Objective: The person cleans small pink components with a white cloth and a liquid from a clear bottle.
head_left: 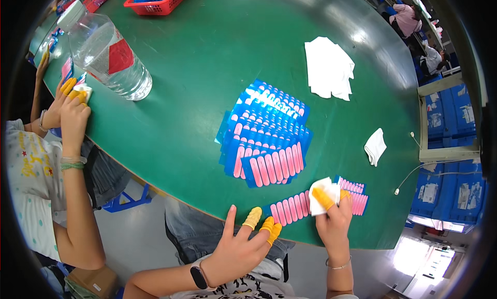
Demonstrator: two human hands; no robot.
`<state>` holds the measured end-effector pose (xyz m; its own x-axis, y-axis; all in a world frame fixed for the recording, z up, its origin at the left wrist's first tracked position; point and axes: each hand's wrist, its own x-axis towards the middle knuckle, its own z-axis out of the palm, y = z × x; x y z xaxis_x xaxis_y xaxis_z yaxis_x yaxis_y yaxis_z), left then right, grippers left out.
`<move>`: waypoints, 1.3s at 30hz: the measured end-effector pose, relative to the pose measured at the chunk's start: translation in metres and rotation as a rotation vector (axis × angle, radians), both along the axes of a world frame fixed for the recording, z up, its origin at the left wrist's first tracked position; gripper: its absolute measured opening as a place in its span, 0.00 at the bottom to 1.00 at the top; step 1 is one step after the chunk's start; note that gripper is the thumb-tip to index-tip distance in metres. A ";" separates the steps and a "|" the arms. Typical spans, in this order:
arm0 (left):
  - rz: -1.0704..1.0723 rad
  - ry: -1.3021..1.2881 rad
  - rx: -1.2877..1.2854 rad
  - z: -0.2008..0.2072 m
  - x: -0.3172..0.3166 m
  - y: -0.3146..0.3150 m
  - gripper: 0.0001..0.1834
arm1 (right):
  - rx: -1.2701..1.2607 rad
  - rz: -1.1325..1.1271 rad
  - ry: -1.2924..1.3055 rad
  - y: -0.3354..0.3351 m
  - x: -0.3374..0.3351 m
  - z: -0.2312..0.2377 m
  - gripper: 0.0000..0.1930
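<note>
The right hand (333, 224) holds a white cloth (325, 185) on the pink-and-blue card (290, 208), near the edge of the table (181, 143). The left hand (238, 251), fingers spread, is at its left end, perhaps for steadying; if they pinch, I cannot tell. The card pile (266, 136) lies close, probably for reach.

Green table (186, 143), kinda shiny. Messy card pile (272, 138), blue and pink, near the middle, stacked white cloths (329, 67) beyond it to the right, lone cloth (375, 147) nearer, bottle (106, 53) and red basket (160, 8) off left, more cards (290, 208) up front.
</note>
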<state>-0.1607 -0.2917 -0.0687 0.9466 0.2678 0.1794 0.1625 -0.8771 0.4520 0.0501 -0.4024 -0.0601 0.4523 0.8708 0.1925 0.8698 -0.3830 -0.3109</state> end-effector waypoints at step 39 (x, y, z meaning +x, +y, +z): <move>-0.015 0.054 -0.003 0.004 0.002 0.001 0.13 | -0.011 0.172 0.027 -0.002 0.013 0.003 0.14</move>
<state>-0.1584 -0.2910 -0.0652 0.9589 0.2537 0.1268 0.1733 -0.8781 0.4459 0.0629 -0.4040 -0.0570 0.3008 0.9380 0.1723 0.9145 -0.2324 -0.3313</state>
